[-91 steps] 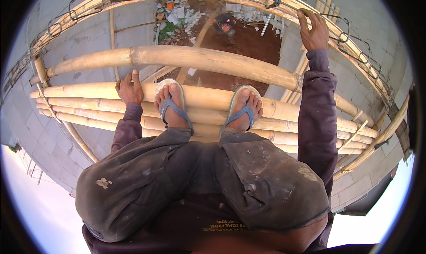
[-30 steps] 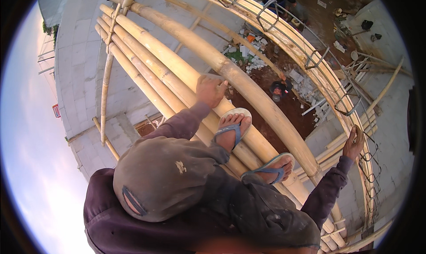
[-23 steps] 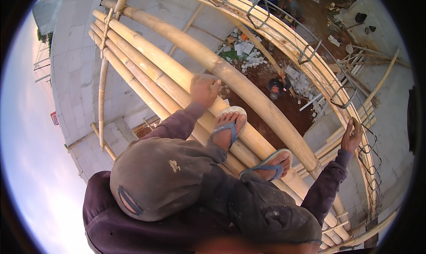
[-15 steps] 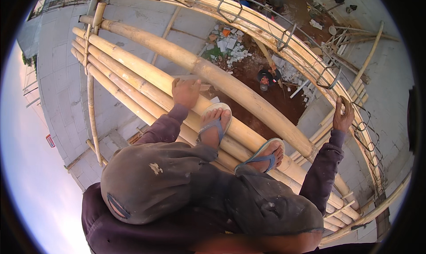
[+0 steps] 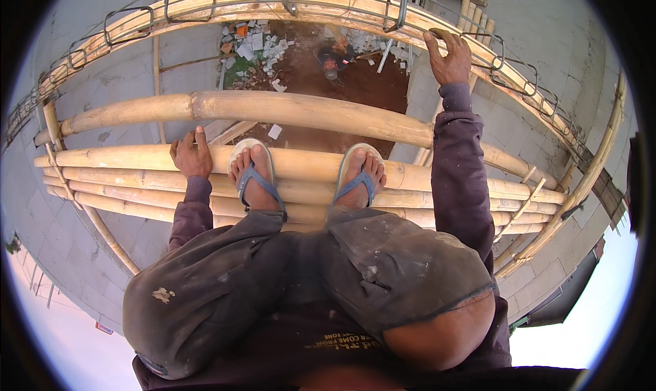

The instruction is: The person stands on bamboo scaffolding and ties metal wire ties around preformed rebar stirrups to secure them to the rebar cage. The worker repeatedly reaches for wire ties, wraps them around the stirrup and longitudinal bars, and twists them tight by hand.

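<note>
I squat on a row of bamboo poles [image 5: 403, 198], both feet in blue-strapped flip-flops [image 5: 261, 180]. My left hand [image 5: 193, 156] is closed over the front bamboo pole [image 5: 123, 157], just left of my left foot. Farther out, my right arm stretches to a long wooden board [image 5: 328, 10], where my right hand [image 5: 451, 58] grips the near edge with bent fingers, the thumb apart. Bent steel stirrups [image 5: 502, 53] and thin bars run along that board, close to my right fingers. A thicker bamboo pole [image 5: 301, 111] crosses between the board and my feet.
Well below, a person [image 5: 331, 63] stands on reddish soil near scattered white rubble [image 5: 263, 46]. Grey block walls [image 5: 567, 43] rise on both sides. Upright and slanting bamboo poles [image 5: 601, 145] brace the right end; a thin stick [image 5: 519, 210] crosses the pole ends there.
My view has turned, so the poles now run nearly level across it. My right hand stays at the board and my left at the front pole; both feet remain on the poles.
</note>
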Motion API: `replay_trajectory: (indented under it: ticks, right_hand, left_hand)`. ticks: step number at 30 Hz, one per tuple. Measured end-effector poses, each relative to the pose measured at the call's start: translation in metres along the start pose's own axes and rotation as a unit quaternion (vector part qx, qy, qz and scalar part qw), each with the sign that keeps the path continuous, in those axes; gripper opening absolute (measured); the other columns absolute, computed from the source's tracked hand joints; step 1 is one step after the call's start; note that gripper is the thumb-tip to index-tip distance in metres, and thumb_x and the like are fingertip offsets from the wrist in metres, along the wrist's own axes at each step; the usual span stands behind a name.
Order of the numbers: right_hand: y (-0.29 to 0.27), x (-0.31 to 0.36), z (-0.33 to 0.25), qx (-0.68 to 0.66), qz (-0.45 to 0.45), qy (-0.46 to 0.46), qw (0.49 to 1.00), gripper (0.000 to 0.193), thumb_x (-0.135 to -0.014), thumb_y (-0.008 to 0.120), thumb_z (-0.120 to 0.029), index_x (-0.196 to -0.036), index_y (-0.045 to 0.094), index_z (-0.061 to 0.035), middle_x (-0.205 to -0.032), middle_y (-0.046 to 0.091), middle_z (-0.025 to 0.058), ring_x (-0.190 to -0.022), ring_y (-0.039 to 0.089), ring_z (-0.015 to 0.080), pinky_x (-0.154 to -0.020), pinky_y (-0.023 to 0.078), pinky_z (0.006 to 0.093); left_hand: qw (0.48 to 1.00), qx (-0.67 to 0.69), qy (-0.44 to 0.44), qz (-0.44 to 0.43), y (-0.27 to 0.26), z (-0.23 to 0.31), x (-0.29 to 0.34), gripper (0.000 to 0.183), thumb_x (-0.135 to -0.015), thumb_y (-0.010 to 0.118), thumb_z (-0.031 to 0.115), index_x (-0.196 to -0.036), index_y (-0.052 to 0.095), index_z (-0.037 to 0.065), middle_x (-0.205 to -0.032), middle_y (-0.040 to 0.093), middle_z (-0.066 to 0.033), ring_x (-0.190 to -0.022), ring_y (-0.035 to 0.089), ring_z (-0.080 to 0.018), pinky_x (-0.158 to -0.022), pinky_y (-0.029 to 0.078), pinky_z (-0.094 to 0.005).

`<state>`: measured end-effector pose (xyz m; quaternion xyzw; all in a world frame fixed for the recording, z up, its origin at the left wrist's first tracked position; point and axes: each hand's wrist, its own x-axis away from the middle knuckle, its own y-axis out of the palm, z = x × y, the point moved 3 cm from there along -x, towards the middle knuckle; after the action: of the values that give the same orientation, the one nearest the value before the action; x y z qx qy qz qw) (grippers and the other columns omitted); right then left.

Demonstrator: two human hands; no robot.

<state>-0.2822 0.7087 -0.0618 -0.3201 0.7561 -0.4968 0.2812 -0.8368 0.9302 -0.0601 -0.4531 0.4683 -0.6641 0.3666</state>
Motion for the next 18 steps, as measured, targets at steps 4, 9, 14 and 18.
replay_trajectory:
  ticks: [4,9,14,18]
  right_hand:
    - [0.000,0.002,0.000,-0.004,-0.013,0.025,1.000,0.035,-0.091,0.065,-0.047,-0.101,0.075,-0.0146,-0.100,0.071,0.0121,-0.099,0.061,0.0332,-0.093,0.045,0.0446]
    - [-0.004,0.001,-0.006,0.004,-0.006,0.010,1.000,0.036,-0.093,0.065,-0.043,-0.107,0.072,-0.0105,-0.104,0.070,0.0142,-0.104,0.060,0.0356,-0.107,0.038,0.0489]
    - [-0.006,0.001,-0.008,-0.011,-0.009,0.027,1.000,0.039,-0.093,0.065,-0.042,-0.113,0.069,-0.0088,-0.110,0.068,0.0171,-0.112,0.058,0.0357,-0.113,0.033,0.0505]
    - [-0.009,0.005,-0.020,-0.001,0.028,0.026,0.999,0.047,-0.093,0.066,-0.043,-0.125,0.064,-0.0084,-0.126,0.061,0.0181,-0.122,0.054,0.0359,-0.116,0.030,0.0509]
  left_hand:
    - [1.000,-0.015,0.008,0.017,0.002,-0.003,0.000,0.051,-0.101,0.049,0.048,-0.098,0.074,0.003,-0.085,0.071,-0.0157,-0.089,0.064,-0.0298,-0.108,0.036,-0.0426]
    - [0.999,0.022,0.011,0.041,-0.011,0.008,0.002,0.043,-0.099,0.054,0.044,-0.096,0.075,0.006,-0.091,0.072,-0.0133,-0.091,0.064,-0.0305,-0.106,0.036,-0.0407]
    - [0.935,0.277,0.116,0.187,-0.095,0.064,-0.073,0.074,-0.083,0.082,0.027,-0.143,0.047,0.002,-0.141,0.051,-0.0197,-0.129,0.051,-0.0325,-0.104,0.043,-0.0448]
    - [0.894,0.345,0.235,0.166,-0.168,0.170,-0.224,0.124,-0.072,0.089,0.046,-0.155,0.012,-0.006,-0.158,0.023,-0.0282,-0.147,0.028,-0.0383,-0.119,0.030,-0.0497]
